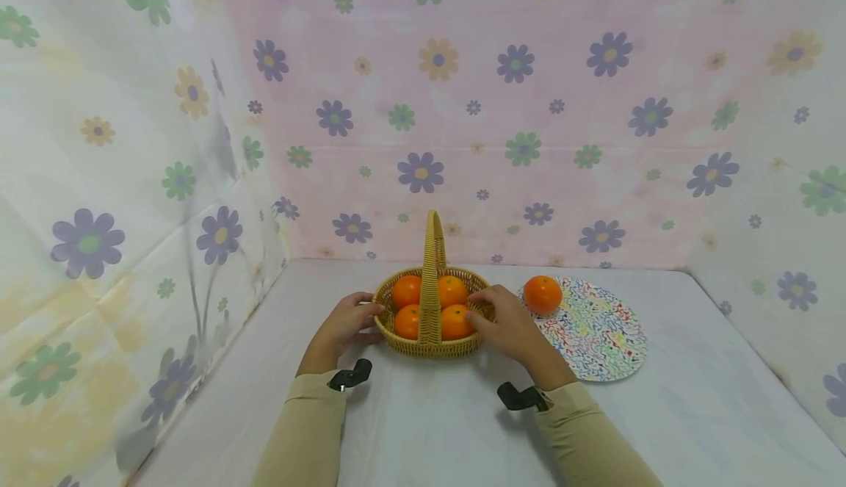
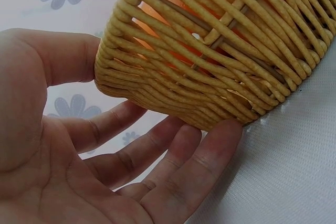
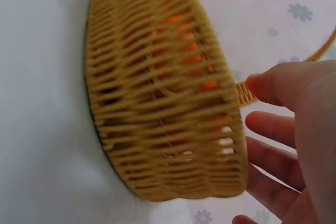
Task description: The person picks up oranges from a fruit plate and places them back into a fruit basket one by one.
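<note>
In the head view a yellow wicker basket (image 1: 432,349) with a tall arched handle (image 1: 431,274) stands on the table. Several oranges (image 1: 454,322) lie inside it on both sides of the handle. At the basket's left end, my left hand (image 1: 345,325) holds it, thumb at the rim and fingers along the lower outside wall, as the left wrist view shows. My right hand (image 1: 509,324) is over the right end, thumb and forefinger spread near the oranges. In the right wrist view its relaxed fingers (image 3: 275,161) reach past the rim.
To the right lies a round mat (image 1: 604,333) speckled in many colours, with a single orange (image 1: 543,295) on its left edge. White cloth (image 1: 410,421) covers the table. Flowered sheets (image 1: 476,178) hang at the back and both sides.
</note>
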`<state>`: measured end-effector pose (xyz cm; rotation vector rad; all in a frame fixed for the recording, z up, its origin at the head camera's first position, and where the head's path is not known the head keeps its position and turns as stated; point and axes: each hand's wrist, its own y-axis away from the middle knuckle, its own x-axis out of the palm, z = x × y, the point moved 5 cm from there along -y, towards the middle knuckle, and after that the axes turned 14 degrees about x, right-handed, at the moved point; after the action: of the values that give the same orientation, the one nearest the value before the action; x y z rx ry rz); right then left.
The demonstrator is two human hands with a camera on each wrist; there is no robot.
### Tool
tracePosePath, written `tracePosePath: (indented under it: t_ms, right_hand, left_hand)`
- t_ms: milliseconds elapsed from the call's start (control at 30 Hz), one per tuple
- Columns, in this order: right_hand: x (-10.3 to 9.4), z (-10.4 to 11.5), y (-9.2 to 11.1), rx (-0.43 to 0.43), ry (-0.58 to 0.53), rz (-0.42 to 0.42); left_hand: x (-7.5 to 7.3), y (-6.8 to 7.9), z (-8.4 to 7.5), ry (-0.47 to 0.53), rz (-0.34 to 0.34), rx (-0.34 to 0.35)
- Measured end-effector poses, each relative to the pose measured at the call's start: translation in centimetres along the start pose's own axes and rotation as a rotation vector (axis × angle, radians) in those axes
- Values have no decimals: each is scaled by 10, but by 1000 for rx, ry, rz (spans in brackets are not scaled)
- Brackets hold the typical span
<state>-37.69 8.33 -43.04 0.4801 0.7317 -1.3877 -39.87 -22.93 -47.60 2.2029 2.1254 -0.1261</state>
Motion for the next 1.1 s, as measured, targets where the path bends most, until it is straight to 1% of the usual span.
tracePosePath:
  t_ms: [67, 200, 433, 533, 667, 700, 933, 1100]
  right_hand:
    - [-6, -3, -2, 4, -20, -29]
    - [-19, -12, -5, 31, -17, -99]
    - [-35, -26, -10, 112, 0, -158]
    - [-43, -30, -11, 99, 9, -212]
    - [-53, -35, -10, 115, 19, -281]
    - [-56, -36, -9, 127, 21, -295]
    - [-65, -54, -8, 285, -37, -321]
    - [-66, -69, -10, 347, -77, -327]
  left_hand:
    - [0, -1, 0, -2, -2, -4]
    - [1, -2, 0, -17, -1, -4]
    - [1, -3, 0, -24, 10, 2]
    - [2, -3, -1, -21, 11, -2]
    - [3, -3, -2, -23, 9, -10]
    - [3, -3, -2, -25, 10, -11]
    - [4, -2, -3, -15, 4, -10]
    - [2, -1, 0, -5, -1, -18]
